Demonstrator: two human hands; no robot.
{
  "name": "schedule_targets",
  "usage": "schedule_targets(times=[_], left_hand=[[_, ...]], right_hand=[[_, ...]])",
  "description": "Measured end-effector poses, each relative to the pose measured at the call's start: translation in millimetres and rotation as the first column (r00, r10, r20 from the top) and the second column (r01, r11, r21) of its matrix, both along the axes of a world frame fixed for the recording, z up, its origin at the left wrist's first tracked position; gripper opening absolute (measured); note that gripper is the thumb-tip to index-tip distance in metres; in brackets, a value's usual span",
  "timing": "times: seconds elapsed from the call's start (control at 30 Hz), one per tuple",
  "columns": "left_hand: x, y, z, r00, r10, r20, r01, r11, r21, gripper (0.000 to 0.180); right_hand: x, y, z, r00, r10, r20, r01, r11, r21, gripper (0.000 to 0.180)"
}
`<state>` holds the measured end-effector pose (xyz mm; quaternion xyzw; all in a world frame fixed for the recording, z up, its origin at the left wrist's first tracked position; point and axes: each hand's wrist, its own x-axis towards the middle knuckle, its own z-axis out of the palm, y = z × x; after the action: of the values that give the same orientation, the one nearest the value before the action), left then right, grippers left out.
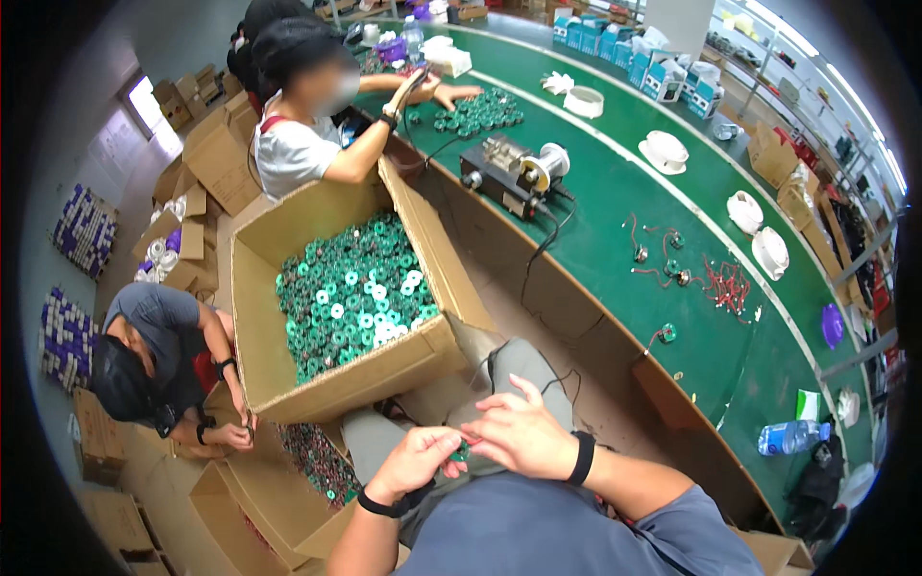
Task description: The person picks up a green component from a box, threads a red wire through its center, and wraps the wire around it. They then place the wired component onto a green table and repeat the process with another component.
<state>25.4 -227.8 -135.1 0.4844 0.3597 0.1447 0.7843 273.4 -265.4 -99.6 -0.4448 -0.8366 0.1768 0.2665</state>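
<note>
While the left hand [415, 465] pinches a small green part [461, 449] between thumb and fingers, the right hand [526, 434] reaches it with its fingertips; whether these also grip cannot be told. The part sits between the two hands, deep green where it shows, its full outline covered by fingers. Just beyond, an open cardboard box [403, 369] holds a heap of green rings [346, 293], some glaring pale. Farther right, red wires [727, 285] lie tangled on a green table [600, 254].
</note>
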Motion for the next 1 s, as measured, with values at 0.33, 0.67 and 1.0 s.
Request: schedule_targets(times=[0.33, 0.67, 1.0], left_hand=[[21, -9, 20, 0.979, 0.199, 0.046, -0.204, 0.948, 0.242, 0.05], [15, -9, 30, 0.982, 0.191, -0.01, -0.156, 0.83, 0.536, 0.043], [6, -9, 38, 0.945, 0.309, -0.111, -0.122, 0.644, 0.755, 0.042]], right_hand=[[6, 11, 8, 0.916, -0.075, -0.395, -0.047, 0.955, -0.292, 0.008], [6, 9, 10, 0.958, -0.053, -0.281, -0.037, 0.952, -0.305, 0.01], [0, 18, 11, 0.975, 0.018, -0.22, -0.084, 0.953, -0.292, 0.008]])
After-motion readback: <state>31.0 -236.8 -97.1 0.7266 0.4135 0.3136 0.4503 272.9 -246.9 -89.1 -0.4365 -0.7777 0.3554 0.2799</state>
